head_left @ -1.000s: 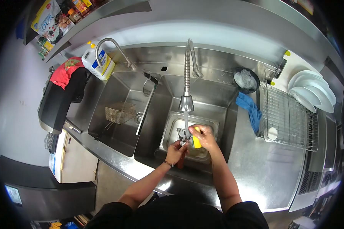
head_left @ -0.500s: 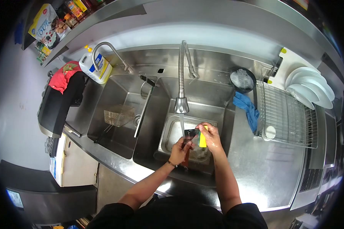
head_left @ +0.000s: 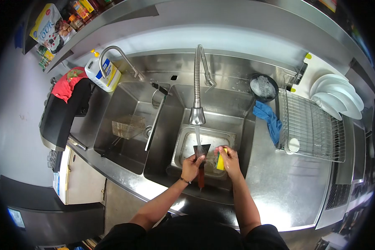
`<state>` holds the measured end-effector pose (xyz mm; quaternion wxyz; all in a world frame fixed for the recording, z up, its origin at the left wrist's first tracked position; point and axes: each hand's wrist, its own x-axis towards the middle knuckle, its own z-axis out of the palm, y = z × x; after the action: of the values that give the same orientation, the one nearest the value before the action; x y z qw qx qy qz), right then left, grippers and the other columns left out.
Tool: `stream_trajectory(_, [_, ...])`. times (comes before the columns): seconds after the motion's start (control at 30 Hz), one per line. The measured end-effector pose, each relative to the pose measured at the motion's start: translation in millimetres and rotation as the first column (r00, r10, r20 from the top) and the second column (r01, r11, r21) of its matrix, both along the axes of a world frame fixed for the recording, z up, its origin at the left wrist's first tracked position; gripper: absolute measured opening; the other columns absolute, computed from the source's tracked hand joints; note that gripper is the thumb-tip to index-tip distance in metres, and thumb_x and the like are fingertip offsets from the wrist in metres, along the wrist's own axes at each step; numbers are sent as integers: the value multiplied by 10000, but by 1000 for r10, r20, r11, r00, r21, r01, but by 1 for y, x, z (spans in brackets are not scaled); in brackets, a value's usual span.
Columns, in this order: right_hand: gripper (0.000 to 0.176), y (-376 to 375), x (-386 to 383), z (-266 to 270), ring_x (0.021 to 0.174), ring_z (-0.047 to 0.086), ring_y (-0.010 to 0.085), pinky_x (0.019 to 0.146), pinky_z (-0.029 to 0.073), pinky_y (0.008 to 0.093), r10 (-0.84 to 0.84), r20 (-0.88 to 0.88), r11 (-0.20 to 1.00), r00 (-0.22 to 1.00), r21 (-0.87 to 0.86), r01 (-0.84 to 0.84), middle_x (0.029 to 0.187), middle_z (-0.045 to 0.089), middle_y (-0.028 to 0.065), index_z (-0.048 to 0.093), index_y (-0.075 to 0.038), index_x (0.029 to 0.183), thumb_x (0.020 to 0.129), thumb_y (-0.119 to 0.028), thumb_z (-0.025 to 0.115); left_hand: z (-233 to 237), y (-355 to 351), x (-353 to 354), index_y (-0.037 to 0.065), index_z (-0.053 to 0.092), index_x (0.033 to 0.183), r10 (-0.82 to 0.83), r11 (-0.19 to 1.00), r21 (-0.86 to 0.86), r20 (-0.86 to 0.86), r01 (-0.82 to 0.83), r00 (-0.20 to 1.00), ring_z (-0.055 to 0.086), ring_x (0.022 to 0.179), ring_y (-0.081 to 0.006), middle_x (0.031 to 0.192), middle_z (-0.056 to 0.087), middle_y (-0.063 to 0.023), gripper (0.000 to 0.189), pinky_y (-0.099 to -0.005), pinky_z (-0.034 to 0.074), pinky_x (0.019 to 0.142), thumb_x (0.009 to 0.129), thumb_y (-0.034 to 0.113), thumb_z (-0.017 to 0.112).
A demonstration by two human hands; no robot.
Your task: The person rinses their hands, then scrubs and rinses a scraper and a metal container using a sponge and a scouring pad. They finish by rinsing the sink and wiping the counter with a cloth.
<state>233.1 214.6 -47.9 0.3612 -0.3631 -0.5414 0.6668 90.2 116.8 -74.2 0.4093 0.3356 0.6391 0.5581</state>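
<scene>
Water (head_left: 198,135) from the coiled steel spray tap (head_left: 197,113) hits the dark-bladed, red-handled scraper (head_left: 202,151) clamped in my left hand (head_left: 191,166); my right hand (head_left: 230,161) grips a yellow sponge (head_left: 220,163).

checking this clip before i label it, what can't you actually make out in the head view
- head view, the sponge: mostly covered by the right hand, only a yellow strip shows
- head view, the tool in the left hand: too small to tell whether its dark blade is clean
- head view, the tray in the sink: near part hidden under both hands
- head view, the jug label: print too small to read
</scene>
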Motion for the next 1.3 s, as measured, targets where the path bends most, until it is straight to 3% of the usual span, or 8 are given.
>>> stream_trajectory(0.07, [272,-6,7,-4,694,540,87,653,421,227,-7,74,999,997,33,4,721,606,37,610,15,851,894,-239,522,3,0,1,-3,618,909,4,999,-38,-149,-10,989,567,709,-81,801,642,-40,177,-238,476,646,865,162,572])
stream_trajectory(0.4, [274,-26,30,-33,694,538,91,649,423,241,20,295,994,955,98,-51,712,612,50,611,8,854,884,-250,524,4,17,-4,-5,607,885,84,980,167,141,-107,986,562,690,-74,798,645,-45,127,-224,463,623,849,116,590])
stream_trajectory(0.47, [262,-39,32,-57,706,581,152,662,442,280,-8,342,993,940,117,-34,740,631,83,623,-27,873,872,-270,527,2,17,-7,1,608,904,38,984,178,-224,2,974,567,698,-74,802,645,-46,119,-214,461,594,844,102,592])
stream_trajectory(0.63, [278,-71,36,-76,785,620,262,693,461,338,120,532,989,838,10,-148,824,635,146,624,-50,915,834,-307,555,21,15,-2,2,611,932,8,990,144,20,-11,1000,565,685,-69,786,642,-37,147,-207,458,620,825,102,617])
stream_trajectory(0.77, [307,-88,33,-72,831,617,274,719,463,342,217,630,976,746,-145,-161,843,633,154,629,-60,931,836,-338,540,7,14,-25,-15,610,926,65,989,138,-60,-56,996,571,724,-70,815,641,-39,156,-208,459,664,820,100,622])
stream_trajectory(1.0, [393,-90,34,-88,854,572,374,741,439,449,153,711,951,687,83,-297,866,609,200,607,-34,901,841,-401,477,23,28,-24,-31,623,857,14,1000,-16,-491,-24,871,549,652,-57,729,637,-49,180,-232,463,617,819,145,621])
stream_trajectory(1.13, [403,-92,36,-73,896,571,361,769,447,444,271,830,874,487,0,-487,917,605,197,599,-19,944,841,-389,476,45,36,1,3,623,956,-8,989,119,-547,88,837,630,681,-172,781,649,-130,167,-278,487,635,825,83,557])
stream_trajectory(1.3, [395,-101,35,-111,904,578,341,781,450,436,231,845,845,483,72,-530,944,607,181,604,-32,925,844,-394,467,77,42,50,69,630,987,-227,895,210,-547,394,806,631,800,-225,951,631,-97,319,-298,508,703,728,-50,486])
